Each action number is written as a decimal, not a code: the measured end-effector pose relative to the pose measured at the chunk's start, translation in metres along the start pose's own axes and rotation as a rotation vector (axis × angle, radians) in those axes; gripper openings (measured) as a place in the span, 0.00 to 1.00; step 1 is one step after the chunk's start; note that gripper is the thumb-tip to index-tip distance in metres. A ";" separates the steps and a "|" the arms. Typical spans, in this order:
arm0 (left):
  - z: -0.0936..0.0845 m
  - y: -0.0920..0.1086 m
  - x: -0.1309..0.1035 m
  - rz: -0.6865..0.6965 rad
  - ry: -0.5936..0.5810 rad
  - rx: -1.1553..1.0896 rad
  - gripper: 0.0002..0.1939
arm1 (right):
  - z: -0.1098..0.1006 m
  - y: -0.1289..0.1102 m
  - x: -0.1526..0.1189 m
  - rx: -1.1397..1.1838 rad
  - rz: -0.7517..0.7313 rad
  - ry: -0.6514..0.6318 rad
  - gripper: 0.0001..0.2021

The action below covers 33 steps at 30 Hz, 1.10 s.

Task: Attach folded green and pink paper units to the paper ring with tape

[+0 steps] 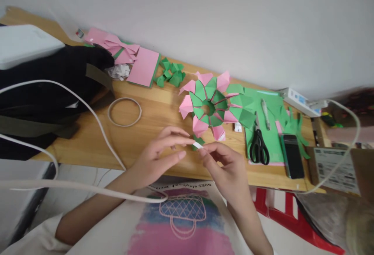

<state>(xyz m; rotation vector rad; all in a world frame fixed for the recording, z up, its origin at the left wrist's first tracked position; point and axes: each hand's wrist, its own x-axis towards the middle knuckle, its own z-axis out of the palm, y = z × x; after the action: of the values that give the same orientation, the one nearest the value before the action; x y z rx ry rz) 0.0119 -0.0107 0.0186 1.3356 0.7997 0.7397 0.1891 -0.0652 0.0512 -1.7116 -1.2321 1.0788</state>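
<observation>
Near the table's front edge, my right hand (224, 165) pinches a small green paper piece (198, 143) with a white strip (198, 145) on it. My left hand (163, 150) has its fingers stretched out and apart, with the fingertips right beside the strip; whether they touch it I cannot tell. Just beyond both hands stands a ring-shaped paper flower (210, 101) of folded green pieces with pink outer tips. Several loose folded green pieces (171, 72) lie behind it to the left.
A roll of tape (124, 112) lies left, near a black bag (58, 87). Pink paper (144, 66) and crumpled white paper (119, 71) are behind. At right are black-handled scissors (258, 148), green sheets (273, 140), a phone (292, 155) and a power strip (300, 102). White cables cross the left side.
</observation>
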 end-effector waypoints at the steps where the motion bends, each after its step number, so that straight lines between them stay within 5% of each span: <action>1: 0.000 0.000 0.000 0.072 0.007 0.114 0.12 | -0.003 0.002 -0.002 -0.029 0.021 -0.025 0.09; 4: -0.003 -0.003 0.005 0.112 0.027 0.245 0.11 | -0.017 0.006 -0.005 -0.105 0.059 -0.050 0.10; 8: -0.005 -0.011 0.018 -0.237 0.071 0.054 0.07 | -0.037 0.004 0.000 -0.237 0.052 -0.020 0.10; 12: 0.008 -0.019 0.032 -0.504 -0.078 -0.319 0.12 | -0.045 -0.002 0.014 -0.389 0.017 -0.064 0.11; 20: 0.034 -0.028 0.043 -0.519 0.006 -0.742 0.11 | -0.037 -0.013 0.035 -0.623 -0.051 -0.225 0.12; 33: 0.032 -0.030 0.047 -0.518 -0.007 -0.713 0.06 | -0.020 -0.016 0.045 -0.811 -0.056 -0.185 0.13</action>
<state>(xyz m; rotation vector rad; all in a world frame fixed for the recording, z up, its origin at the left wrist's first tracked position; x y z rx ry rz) 0.0647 0.0081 -0.0131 0.4596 0.7335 0.5238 0.2103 -0.0193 0.0639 -2.1613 -2.0069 0.7488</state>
